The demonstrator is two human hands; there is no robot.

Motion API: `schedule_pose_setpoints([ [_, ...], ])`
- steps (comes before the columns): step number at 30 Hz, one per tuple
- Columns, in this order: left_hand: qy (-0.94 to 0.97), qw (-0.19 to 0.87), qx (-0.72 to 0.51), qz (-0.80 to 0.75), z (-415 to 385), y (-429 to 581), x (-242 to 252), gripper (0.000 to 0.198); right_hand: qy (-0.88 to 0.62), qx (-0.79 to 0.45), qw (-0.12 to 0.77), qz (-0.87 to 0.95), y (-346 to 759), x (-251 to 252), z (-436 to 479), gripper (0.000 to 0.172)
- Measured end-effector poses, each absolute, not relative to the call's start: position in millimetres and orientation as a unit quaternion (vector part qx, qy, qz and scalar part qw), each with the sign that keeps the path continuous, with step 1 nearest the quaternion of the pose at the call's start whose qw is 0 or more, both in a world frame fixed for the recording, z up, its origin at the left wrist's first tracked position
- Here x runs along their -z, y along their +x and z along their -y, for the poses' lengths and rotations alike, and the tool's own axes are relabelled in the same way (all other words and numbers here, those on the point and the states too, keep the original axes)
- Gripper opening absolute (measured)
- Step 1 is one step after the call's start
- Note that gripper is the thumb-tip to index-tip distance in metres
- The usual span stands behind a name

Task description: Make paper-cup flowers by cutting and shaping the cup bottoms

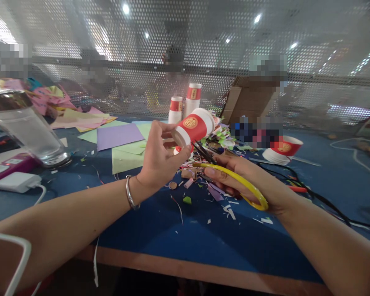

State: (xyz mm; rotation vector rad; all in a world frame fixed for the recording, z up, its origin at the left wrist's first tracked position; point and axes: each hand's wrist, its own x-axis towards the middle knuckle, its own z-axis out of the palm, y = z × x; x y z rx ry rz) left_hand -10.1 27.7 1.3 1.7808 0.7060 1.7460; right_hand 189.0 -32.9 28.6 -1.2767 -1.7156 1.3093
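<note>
"Which containers are you getting on your feed?"

"First, a paper cup (200,127) near the middle of the frame, held above the blue table (160,234). I can't make out anything inside it. Behind it, in the upper centre, I have a short cup stack (176,107) and a tall cup stack (193,96), both upright. A third cup stack (288,147) leans at the right of the frame."

"Anything else?"

"A glass jar (38,133) at the left, with a shiny lid; it's clear, but I can't tell whether there's liquid in it. In the upper right I see a cardboard box (249,98), its contents hidden from me."

"How does the held cup lie?"

"On a slant. Its long axis climbs from lower left to upper right, with the gold emblem facing me. I can't say which end is the mouth."

"And your grips?"

"My left hand (162,154) pinches the cup's lower-left end between thumb and fingers. My right hand (255,174) is wrapped around yellow-handled scissors (245,182), dark blades aimed up and left, close to the cup's underside. Whether they touch it, I can't tell."
</note>
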Motion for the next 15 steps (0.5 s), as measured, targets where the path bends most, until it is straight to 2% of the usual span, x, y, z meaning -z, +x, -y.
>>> schedule_pose_setpoints([
  [5, 0.679, 0.23, -0.652, -0.245, -24, -12, -4, 0.044, -0.47, -0.491, 0.322, 0.659, 187, -28, 34, 0.05],
  [11, 0.68, 0.24, -0.649, -0.242, -21, -12, -7, 0.041, -0.448, -0.495, 0.348, 0.658, 180, -33, 41, 0.044],
  [15, 0.69, 0.198, -0.653, -0.243, -23, -15, -7, 0.042, -0.486, -0.481, 0.34, 0.646, 179, -35, 45, 0.04],
])
